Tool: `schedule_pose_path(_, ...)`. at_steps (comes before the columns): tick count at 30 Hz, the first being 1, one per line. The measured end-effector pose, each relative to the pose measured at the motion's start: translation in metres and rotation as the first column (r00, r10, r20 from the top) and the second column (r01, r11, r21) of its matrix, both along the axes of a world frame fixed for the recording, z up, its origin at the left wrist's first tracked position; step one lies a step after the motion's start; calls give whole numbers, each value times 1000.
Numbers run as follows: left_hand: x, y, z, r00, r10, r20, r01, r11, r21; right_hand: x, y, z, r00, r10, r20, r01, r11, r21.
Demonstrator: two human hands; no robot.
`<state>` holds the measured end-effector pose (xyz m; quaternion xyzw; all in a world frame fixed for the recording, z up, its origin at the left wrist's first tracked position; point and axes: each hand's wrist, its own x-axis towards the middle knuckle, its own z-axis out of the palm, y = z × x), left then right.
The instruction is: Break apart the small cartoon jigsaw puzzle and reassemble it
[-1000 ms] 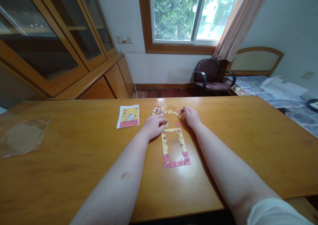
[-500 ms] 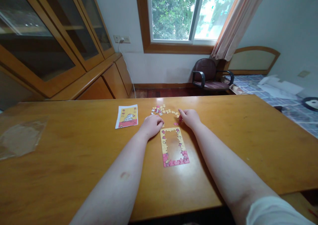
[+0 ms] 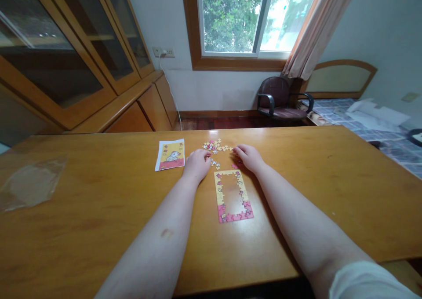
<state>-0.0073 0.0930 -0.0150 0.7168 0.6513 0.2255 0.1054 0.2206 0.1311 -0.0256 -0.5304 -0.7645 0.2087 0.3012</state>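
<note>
A cardboard jigsaw frame [image 3: 223, 209], pink at the bottom and yellow above, lies joined around a bare middle. Beyond it is a heap of loose puzzle pieces [image 3: 214, 147]. My left hand [image 3: 197, 163] rests at the heap's left side with fingers curled; what they hold, if anything, is hidden. A few white-and-yellow puzzle pieces [image 3: 215, 163] lie just right of its fingertips. On the right, my right hand [image 3: 249, 157] is closed, its fingertips at the heap's right end; their contents are too small to make out. Below them lies a pink piece [image 3: 234, 166].
A picture card [image 3: 171, 154] showing a white animal on yellow and pink lies left of my left hand. A clear plastic bag [image 3: 31, 182] is at the table's left. Past the wooden table [image 3: 132, 167] stand a cabinet, an armchair [image 3: 277, 97] and a bed.
My left hand has drawn back slightly left, uncovering several pieces beside its fingertips. My right hand has shifted a little left toward the heap. The jigsaw frame is unchanged.
</note>
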Motion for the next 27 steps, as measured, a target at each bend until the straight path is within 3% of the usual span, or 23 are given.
schedule_pose_path(3,0,0,-1,1000,-7,2,7,1000,0,0,0,1,999,-14,33,13,1000,27)
schedule_pose_path(8,-1,0,0,997,61,-43,-60,998,7,-10,-7,2,953,142,269,-158,987,38)
schedule_pose_path(12,-1,0,1,988,129,-81,-129,992,2,-18,-11,0,895,105,434,-117,993,2)
schedule_pose_path(18,0,0,0,989,114,-89,-117,993,-28,-12,-5,-1,905,-14,426,17,1000,-3)
schedule_pose_path(27,3,-1,0,980,122,-157,-128,991,-28,-17,-9,2,919,58,389,-69,998,13)
